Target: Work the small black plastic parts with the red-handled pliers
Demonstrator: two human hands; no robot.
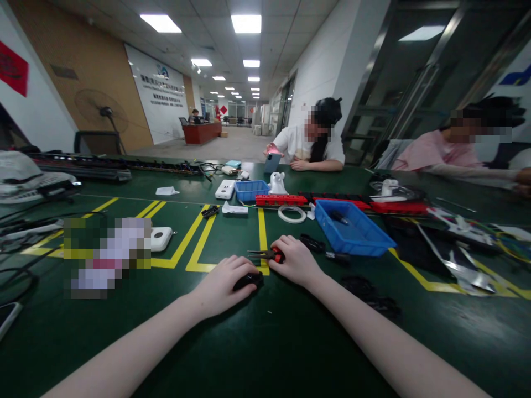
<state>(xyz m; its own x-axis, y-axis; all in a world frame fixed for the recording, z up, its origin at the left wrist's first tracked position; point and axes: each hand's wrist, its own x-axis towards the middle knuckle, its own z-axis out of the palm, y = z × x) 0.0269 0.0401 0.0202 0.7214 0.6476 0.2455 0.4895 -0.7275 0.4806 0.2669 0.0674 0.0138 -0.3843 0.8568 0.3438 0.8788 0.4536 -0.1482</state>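
My left hand [228, 282] is closed around a small black plastic part [250, 281] low over the green table [232, 354]. Its fingers cover much of the part, so its exact kind is hidden. Just to the right, my right hand [296, 260] grips needle-nose pliers [265, 254] with red and black handles, their jaws pointing left above the black part. The pliers and the part look slightly apart. Beside my right hand lie a black part [312, 243] and a dark cylindrical piece [338, 257]. More black parts [369, 296] sit near my right forearm.
A blue tray [352, 229] stands to the right, with a smaller blue tray [251, 190] farther back. Red strips [282, 200], a white ring [291, 214] and a white power bank [161, 239] lie around. Across the table, one person holds a phone [272, 162]; another sits at right.
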